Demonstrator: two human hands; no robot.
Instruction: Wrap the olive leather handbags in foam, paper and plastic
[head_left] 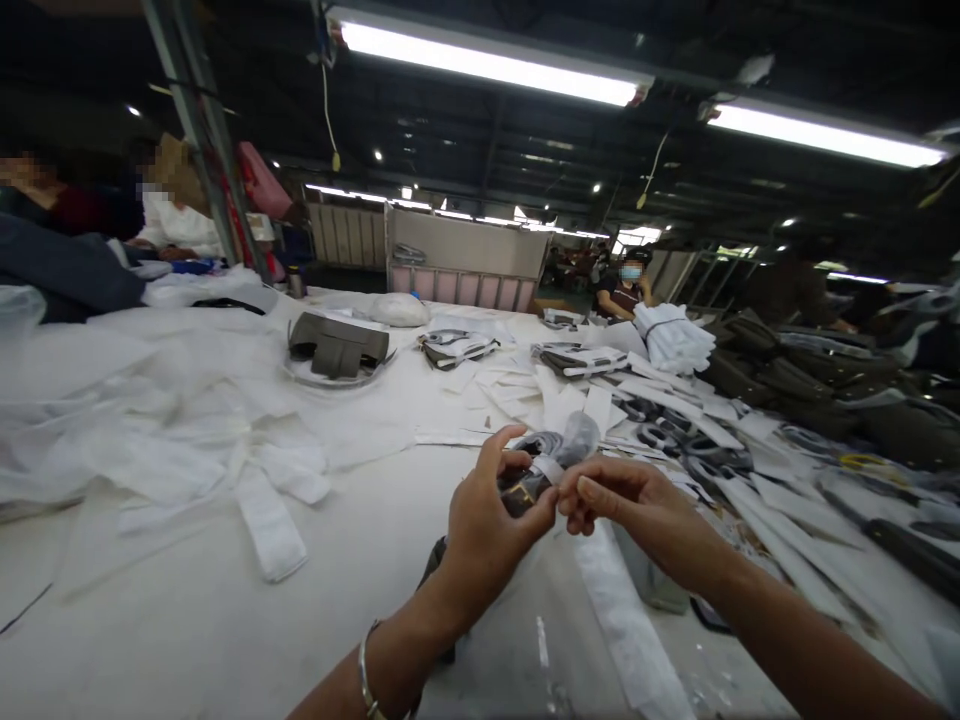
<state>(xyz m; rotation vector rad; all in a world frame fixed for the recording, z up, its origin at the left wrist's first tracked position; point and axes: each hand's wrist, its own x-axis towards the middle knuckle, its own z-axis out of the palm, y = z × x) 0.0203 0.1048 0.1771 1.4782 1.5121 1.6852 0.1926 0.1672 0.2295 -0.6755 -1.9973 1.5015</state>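
Note:
My left hand (487, 520) grips a small bundle of grey and dark fabric pieces (541, 462) held above the white table (187, 620). My right hand (626, 505) pinches a white strip (550, 468) wrapped around that bundle, thumb and forefinger closed on it. A long white strip (622, 620) trails down from the bundle toward me. A metal bangle sits on my left wrist.
White cloth strips (187, 450) lie heaped at left. Tied grey bundles (337, 345) and loose white pieces (540, 395) cover the far table; dark olive stacks (810, 385) sit at right. Other people sit at the far left and far middle.

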